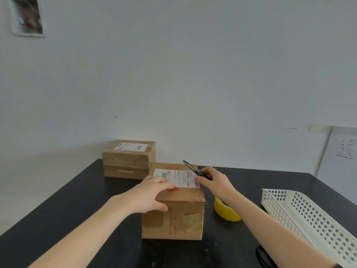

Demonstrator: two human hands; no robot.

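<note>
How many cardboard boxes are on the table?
2. The near box stands in the middle of the table; the left hand rests on it and the right hand holds scissors over it. The far box sits behind it, to the left. No others seem hidden.

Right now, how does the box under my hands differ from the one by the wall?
The near box has the left hand on it and the scissors in the right hand over it; the far box is untouched. The far box has clear tape round its side; the near box shows brown tape patches on its front. Both are brown cardboard with white top labels.
</note>
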